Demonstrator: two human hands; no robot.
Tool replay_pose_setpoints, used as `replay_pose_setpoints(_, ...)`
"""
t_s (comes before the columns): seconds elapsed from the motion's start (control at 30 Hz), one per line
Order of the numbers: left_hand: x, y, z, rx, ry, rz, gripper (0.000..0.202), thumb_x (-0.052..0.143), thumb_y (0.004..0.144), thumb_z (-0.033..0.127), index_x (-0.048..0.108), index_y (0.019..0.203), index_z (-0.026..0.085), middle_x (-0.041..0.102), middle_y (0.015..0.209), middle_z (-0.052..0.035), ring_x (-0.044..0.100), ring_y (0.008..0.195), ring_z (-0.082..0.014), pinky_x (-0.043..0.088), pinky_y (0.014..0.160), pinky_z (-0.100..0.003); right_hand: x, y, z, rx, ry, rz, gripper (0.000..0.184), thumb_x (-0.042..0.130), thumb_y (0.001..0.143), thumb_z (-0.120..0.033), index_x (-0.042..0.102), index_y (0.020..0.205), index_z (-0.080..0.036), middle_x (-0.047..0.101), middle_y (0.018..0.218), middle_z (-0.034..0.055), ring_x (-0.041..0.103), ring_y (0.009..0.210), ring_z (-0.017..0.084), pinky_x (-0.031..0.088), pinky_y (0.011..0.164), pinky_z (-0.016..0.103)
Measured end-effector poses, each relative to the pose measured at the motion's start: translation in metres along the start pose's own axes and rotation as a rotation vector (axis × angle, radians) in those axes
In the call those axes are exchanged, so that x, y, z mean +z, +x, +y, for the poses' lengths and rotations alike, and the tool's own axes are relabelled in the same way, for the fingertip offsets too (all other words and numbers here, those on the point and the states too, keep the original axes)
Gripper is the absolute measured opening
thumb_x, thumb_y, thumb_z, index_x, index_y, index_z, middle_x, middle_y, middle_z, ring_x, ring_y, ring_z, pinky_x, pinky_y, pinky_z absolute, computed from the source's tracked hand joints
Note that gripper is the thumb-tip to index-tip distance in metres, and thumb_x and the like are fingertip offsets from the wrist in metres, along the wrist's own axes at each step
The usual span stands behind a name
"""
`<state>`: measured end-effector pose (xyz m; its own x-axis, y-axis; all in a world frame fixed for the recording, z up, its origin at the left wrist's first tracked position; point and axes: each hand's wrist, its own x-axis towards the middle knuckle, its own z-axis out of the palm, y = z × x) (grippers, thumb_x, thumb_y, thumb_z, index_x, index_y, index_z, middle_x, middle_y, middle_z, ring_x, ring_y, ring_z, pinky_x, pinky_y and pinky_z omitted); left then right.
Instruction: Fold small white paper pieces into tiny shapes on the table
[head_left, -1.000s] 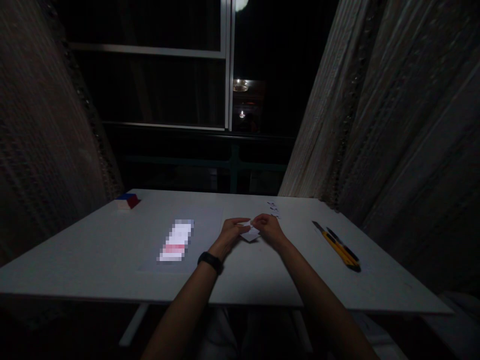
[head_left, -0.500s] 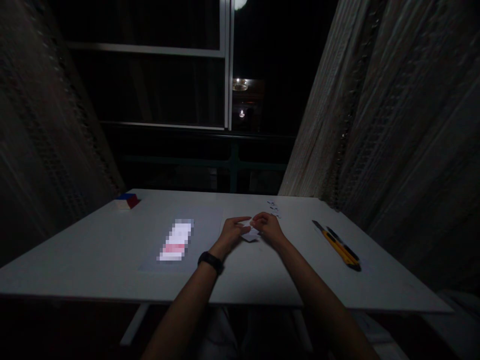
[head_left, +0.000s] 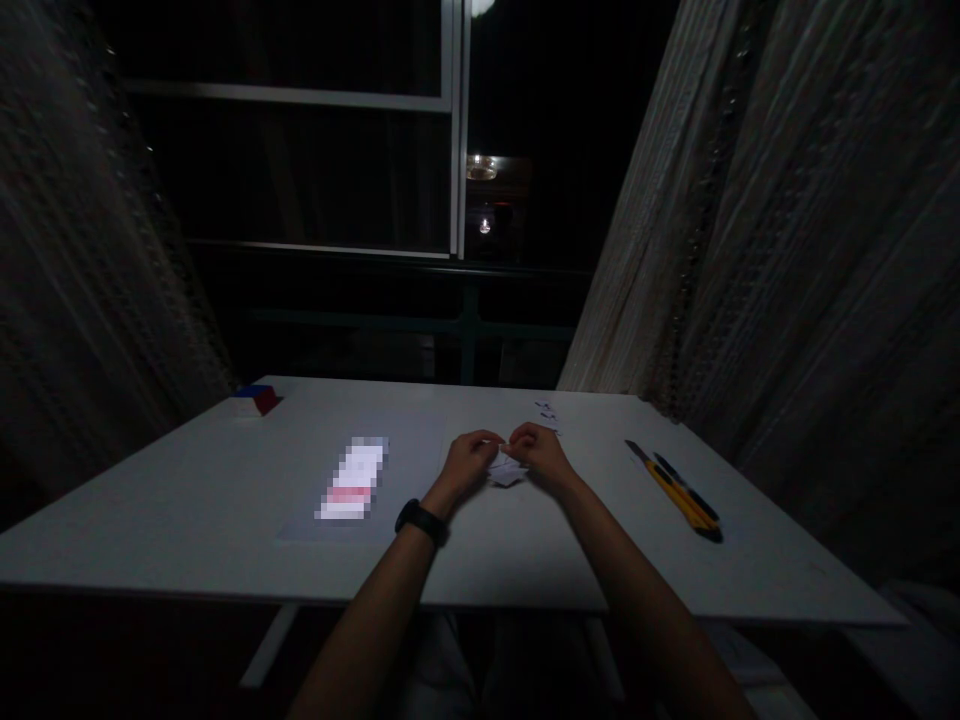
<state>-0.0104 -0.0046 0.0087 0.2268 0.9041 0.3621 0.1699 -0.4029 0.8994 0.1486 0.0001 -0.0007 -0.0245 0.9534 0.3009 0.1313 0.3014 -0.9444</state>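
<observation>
Pinching a small white paper (head_left: 507, 478) with the fingertips, the left hand (head_left: 466, 464) and the right hand (head_left: 541, 455) sit close together, a little right of the middle of the white surface (head_left: 187, 520). The grip of each hand is closed on the paper, which shows crease lines and spreads below the fingers toward the near side. A black band (head_left: 420, 522) circles the left wrist.

Just beyond the right hand, on the far side, lie small paper pieces (head_left: 548, 415) with dark marks. To the right, a yellow cutter (head_left: 675, 496) lies slantwise with a dark pen (head_left: 686, 487) just beside it. To the left, a lit phone (head_left: 352, 482), its screen blurred into blocks, rests on a pale sheet (head_left: 300, 532). A blue, red and whitish cube (head_left: 259, 400) stands at the far left corner.
</observation>
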Motion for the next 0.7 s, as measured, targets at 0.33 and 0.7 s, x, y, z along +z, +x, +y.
replay_pose_setpoints(0.33,0.000,-0.001,-0.004,0.049,0.138,-0.049,0.027,0.046,0.075,0.031,0.065,0.081,0.013,0.059,0.065,-0.0009,0.049,0.060,-0.0118,0.035,0.054,-0.021,0.000,0.000,0.000,0.023,0.009,-0.023,0.034,0.077,0.049,-0.038,0.055,0.062,-0.016,0.052,0.047,-0.0041,0.044,0.041,0.008,0.031,0.042,0.021)
replay_pose_setpoints(0.7,0.000,0.018,-0.024,0.039,0.239,-0.214,0.033,0.049,0.076,0.041,0.061,0.066,0.012,0.051,0.053,0.0014,0.045,0.053,-0.0110,0.033,0.051,-0.022,-0.003,-0.001,0.016,0.008,-0.032,-0.048,0.031,0.077,0.050,-0.034,0.055,0.062,-0.016,0.054,0.048,-0.0037,0.048,0.043,0.009,0.032,0.043,0.021)
